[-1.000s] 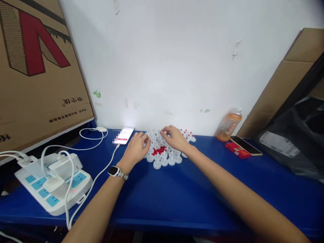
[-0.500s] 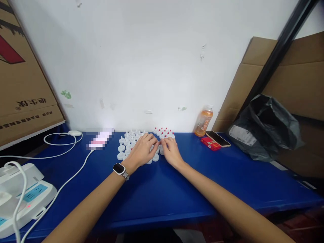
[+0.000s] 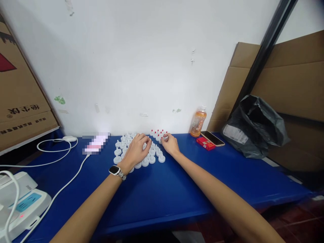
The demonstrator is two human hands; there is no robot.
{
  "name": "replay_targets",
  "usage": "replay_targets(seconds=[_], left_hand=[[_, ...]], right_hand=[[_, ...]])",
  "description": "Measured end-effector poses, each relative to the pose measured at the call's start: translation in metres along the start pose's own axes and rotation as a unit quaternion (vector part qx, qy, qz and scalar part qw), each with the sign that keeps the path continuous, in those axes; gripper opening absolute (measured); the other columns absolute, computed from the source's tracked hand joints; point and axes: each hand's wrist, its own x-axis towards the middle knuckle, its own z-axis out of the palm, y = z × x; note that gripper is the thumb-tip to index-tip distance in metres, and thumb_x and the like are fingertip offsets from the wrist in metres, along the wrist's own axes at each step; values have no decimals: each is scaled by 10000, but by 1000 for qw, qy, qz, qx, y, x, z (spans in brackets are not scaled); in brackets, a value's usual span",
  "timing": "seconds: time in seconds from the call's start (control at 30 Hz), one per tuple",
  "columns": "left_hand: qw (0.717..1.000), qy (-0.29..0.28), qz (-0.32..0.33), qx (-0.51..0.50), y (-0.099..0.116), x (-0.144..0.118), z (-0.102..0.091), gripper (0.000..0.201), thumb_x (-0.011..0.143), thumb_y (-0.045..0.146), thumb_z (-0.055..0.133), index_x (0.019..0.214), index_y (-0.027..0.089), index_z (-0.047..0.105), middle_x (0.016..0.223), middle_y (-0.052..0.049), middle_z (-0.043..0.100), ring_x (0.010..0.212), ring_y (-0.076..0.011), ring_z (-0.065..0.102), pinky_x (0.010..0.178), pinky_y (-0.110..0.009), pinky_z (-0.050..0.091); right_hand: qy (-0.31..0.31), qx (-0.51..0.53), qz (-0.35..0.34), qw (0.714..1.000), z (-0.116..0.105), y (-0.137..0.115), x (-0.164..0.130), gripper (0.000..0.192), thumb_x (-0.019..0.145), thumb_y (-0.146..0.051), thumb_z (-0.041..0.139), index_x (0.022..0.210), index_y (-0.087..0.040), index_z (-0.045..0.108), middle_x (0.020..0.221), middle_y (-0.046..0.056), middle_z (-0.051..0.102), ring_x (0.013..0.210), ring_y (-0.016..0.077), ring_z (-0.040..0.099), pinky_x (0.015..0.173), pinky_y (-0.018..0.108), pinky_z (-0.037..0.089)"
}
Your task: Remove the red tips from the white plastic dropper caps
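Forearms reach forward over the blue table, the left one with a wristwatch at the wrist. Landmark for everything else: the cluster of small white caps standing on the table towards the wall. The left hand lies on top of the cluster's middle, fingers curled loosely down onto the caps (whether it grips one cannot be told). The right hand sits at the cluster's right edge, thumb and fingertips pinched narrowly on one white cap. Behind that hand, at the cluster's far right, stand the red-tipped caps. Left of the cluster lie a phone with a white cable and, much nearer the camera, a power strip. Right of the cluster are a red packet with a second phone on it, an orange bottle against the wall, and further right a black bag before brown cardboard.
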Motion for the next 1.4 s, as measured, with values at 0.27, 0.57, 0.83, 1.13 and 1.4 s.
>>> replay_targets(seconds=[0.27,0.57,0.83,1.13,1.4], left_hand=[[998,28,-24,-49,-11,-12,-19,244,994,295,419,821,204,566,887,-31,596,898,-196,529,853,-358,428],[996,8,-71,-58,-23,-17,-41,239,999,404,423,915,210,534,850,-17,588,790,-174,556,737,-323,446],[992,-63,29,109,-33,-28,-55,271,1036,268,261,984,195,517,935,-60,568,893,-215,533,815,-364,439],[994,22,-101,-43,-25,-24,-42,360,1038,360,267,821,206,508,740,-16,568,702,-178,530,685,-319,412],[992,3,-113,-64,-59,-31,-57,449,1014,456,309,737,197,549,740,-21,548,748,-182,514,734,-324,420]], right_hand=[[33,2,-76,997,-1,-12,-3,155,841,-308,582,901,-218,691,929,51,665,854,202,628,692,288,457],[-84,161,-308,934,5,-85,-43,186,885,-217,531,1038,-211,636,987,28,686,728,135,589,704,264,477],[-100,192,-282,935,18,-105,-56,293,830,-173,526,1117,-201,583,987,17,690,701,127,605,712,265,490],[-31,85,-339,936,11,-110,-56,295,901,-176,471,1168,-205,594,1146,83,641,966,196,627,876,314,483],[-9,37,-215,976,-6,-62,-34,181,868,-233,537,1005,-197,650,958,40,681,737,168,606,763,304,472]])
